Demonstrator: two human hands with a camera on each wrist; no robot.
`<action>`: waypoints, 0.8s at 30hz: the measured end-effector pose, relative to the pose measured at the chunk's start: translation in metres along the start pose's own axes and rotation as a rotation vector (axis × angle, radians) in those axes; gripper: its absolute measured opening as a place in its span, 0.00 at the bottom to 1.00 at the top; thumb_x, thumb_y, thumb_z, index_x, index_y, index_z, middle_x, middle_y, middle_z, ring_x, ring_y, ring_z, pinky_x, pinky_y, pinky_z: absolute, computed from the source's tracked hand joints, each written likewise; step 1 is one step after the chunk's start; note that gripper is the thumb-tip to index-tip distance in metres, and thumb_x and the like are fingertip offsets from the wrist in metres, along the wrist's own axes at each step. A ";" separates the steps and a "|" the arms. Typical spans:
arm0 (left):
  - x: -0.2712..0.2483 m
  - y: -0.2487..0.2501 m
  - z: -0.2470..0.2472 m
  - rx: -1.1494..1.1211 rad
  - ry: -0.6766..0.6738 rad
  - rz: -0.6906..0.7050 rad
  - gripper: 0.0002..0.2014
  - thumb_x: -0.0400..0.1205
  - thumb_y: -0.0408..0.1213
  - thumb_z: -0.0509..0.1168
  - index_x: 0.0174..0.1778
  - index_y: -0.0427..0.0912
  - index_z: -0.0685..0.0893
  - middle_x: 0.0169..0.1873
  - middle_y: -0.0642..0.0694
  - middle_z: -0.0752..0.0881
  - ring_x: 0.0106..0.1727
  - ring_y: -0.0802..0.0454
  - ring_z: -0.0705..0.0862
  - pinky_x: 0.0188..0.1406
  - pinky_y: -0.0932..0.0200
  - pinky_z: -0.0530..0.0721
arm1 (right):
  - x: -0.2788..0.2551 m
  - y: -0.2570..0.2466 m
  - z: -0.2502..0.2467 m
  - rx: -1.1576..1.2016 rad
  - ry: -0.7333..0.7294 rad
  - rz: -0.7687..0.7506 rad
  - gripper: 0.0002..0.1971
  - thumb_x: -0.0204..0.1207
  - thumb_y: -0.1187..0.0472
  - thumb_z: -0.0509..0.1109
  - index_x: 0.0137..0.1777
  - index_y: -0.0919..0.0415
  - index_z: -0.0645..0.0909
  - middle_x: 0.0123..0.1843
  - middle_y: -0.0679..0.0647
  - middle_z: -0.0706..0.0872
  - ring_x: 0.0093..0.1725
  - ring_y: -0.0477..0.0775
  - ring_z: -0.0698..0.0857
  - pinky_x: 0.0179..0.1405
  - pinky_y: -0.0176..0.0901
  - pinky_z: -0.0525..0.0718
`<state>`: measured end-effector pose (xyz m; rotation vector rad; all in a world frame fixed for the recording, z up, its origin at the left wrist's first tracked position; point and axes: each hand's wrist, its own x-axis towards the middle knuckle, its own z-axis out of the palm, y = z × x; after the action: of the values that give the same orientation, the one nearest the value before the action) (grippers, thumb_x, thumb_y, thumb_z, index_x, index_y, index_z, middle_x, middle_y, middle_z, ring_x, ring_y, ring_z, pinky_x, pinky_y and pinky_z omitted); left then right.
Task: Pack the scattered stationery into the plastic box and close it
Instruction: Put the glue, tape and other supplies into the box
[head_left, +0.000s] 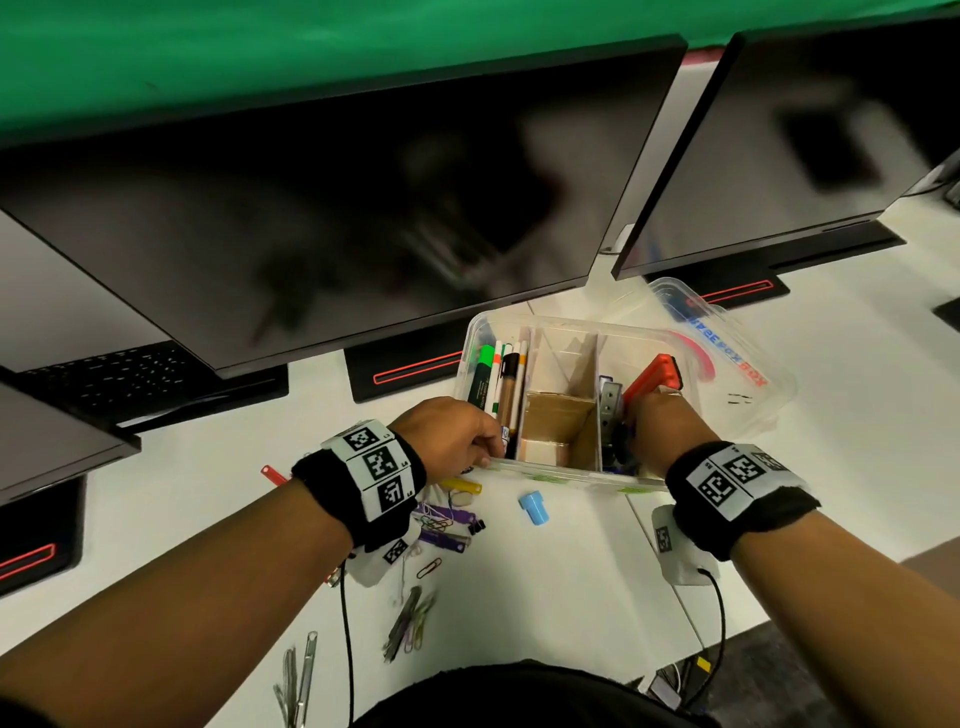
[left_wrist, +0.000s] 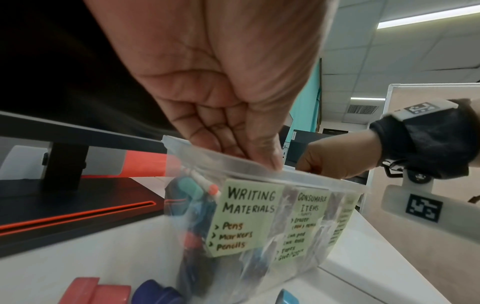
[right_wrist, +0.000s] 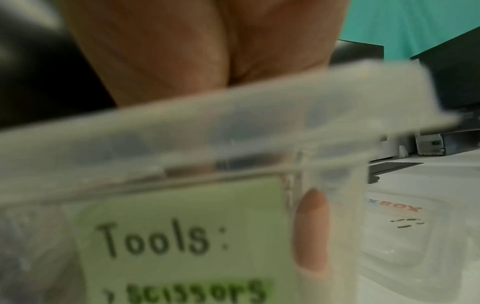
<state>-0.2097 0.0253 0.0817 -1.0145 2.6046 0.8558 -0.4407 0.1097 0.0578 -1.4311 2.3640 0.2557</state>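
Both hands hold the box (head_left: 566, 470) by its near rim, most likely to steady it or drag it closer to the loose items. The left hand (head_left: 449, 436) pinches the rim at the near-left corner, thumb outside and fingers curled over the edge. The right hand (head_left: 662, 423) hooks the near-right corner, 1 fingertip showing through the wall beside the "Tools" label; its grip is closed on the rim.

The box is thin, clear, slightly cloudy plastic, rectangular with rounded corners. It stands on the white tabletop (head_left: 571, 571) in front of the monitors. Cardboard dividers (head_left: 563, 410) split it into 3 bays: pens (head_left: 506, 387) on the left, an orange tool (head_left: 654, 376) on the right. Green paper labels (left_wrist: 246, 216) name each bay.

The lid (head_left: 727, 353), equally clear, lies behind the box on the right, so closing is not yet done. A blue cap (head_left: 534, 508), paperclips (head_left: 415, 618) and other small pieces lie unpacked near the left wrist.
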 end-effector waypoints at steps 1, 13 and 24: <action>0.000 0.000 0.000 -0.006 0.000 -0.002 0.10 0.79 0.38 0.68 0.54 0.51 0.87 0.54 0.54 0.88 0.58 0.56 0.83 0.56 0.65 0.76 | 0.001 0.000 0.002 -0.013 -0.007 -0.006 0.12 0.78 0.66 0.63 0.59 0.68 0.82 0.56 0.62 0.88 0.57 0.59 0.86 0.55 0.42 0.82; 0.003 0.001 -0.001 -0.031 -0.026 0.003 0.10 0.79 0.36 0.67 0.55 0.48 0.87 0.53 0.52 0.89 0.56 0.56 0.84 0.55 0.66 0.77 | 0.010 -0.010 0.002 -0.251 -0.115 -0.106 0.13 0.76 0.63 0.67 0.59 0.65 0.82 0.56 0.59 0.88 0.56 0.57 0.87 0.53 0.41 0.83; -0.003 -0.006 0.007 -0.076 0.053 0.028 0.11 0.80 0.36 0.66 0.57 0.48 0.87 0.56 0.51 0.88 0.59 0.54 0.82 0.55 0.66 0.73 | 0.003 -0.005 0.006 -0.224 -0.121 -0.124 0.11 0.80 0.62 0.61 0.54 0.61 0.85 0.51 0.56 0.89 0.53 0.55 0.88 0.51 0.40 0.82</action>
<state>-0.2035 0.0275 0.0750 -1.0359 2.6543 0.9537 -0.4366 0.1073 0.0513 -1.6072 2.1947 0.5723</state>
